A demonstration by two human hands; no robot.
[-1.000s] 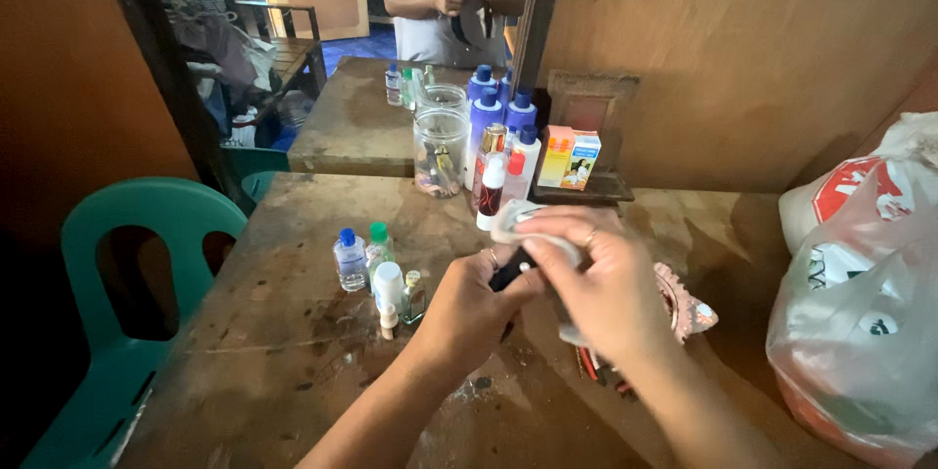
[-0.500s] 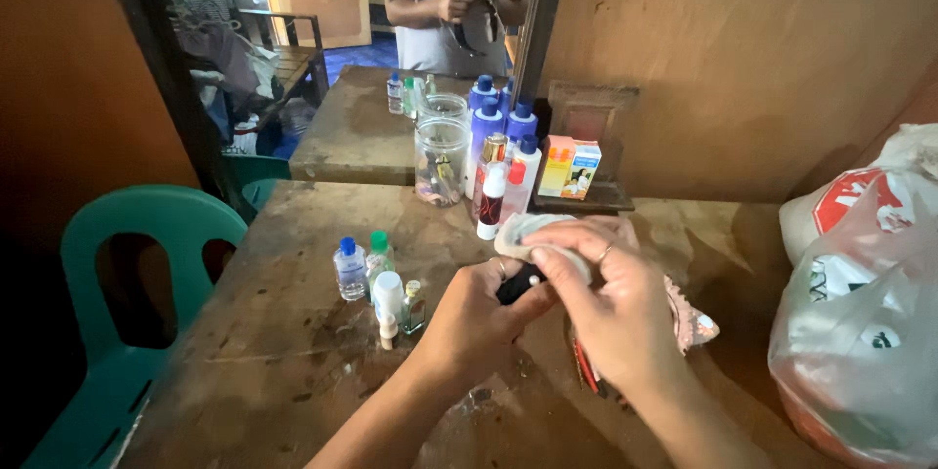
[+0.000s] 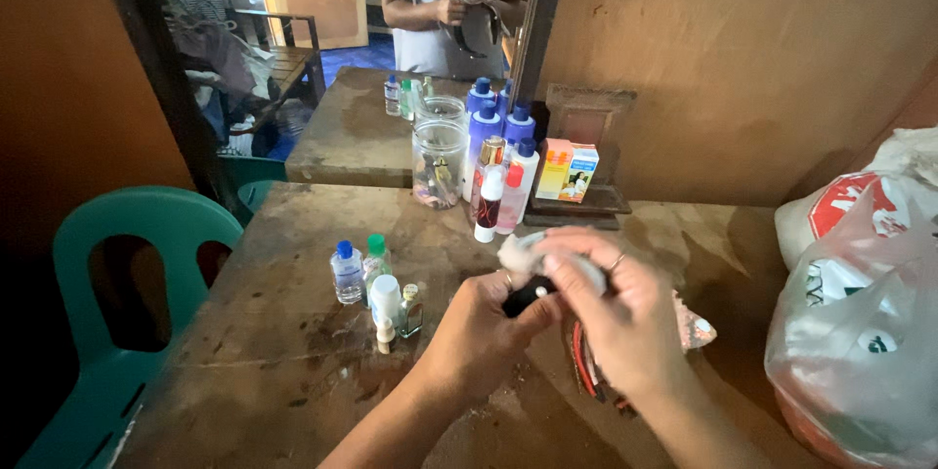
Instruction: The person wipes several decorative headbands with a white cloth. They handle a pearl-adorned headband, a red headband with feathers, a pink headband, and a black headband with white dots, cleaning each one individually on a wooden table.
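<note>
Head view: a small dark object (image 3: 523, 295) is held in the left hand (image 3: 479, 332), mostly hidden by its closed grip. A pale cloth (image 3: 532, 252) is pressed over it by the right hand (image 3: 616, 318), grip closed on the cloth. Both are kept above a worn wooden counter (image 3: 293, 352), beside small bottles (image 3: 376, 278), before a wall mirror (image 3: 391, 29).

A worn wooden table (image 3: 293, 352) stands against a plain brown wall (image 3: 762, 49). A mirror (image 3: 332, 49) leans at the table's back edge, reflecting a doorway and a bench. A teal plastic chair (image 3: 127, 274) sits at the left. Plastic bags (image 3: 860, 303) fill the right side. The light is dim and warm.
</note>
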